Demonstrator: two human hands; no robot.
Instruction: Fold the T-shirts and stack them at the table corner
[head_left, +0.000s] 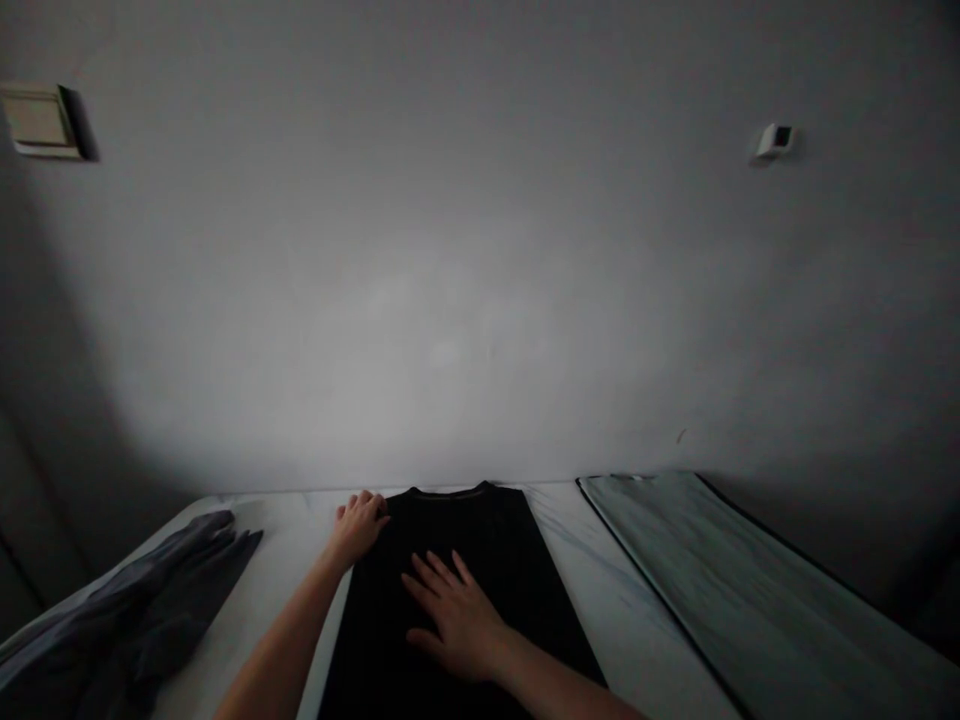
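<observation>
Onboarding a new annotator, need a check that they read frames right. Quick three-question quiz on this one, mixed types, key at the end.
1. Multiple choice: where is the left hand on the black shirt?
A) at the middle of the neckline
B) at the far left corner
C) at the far right corner

2. True or false: the right hand is over the black shirt with its fingers spread.

3. Fill in, from the wearer's view: the rumpled dark grey cloth lies to the ____ of the black shirt, and the grey-green cloth lies to its right.

Key: 1 B; 2 true; 3 left
</observation>
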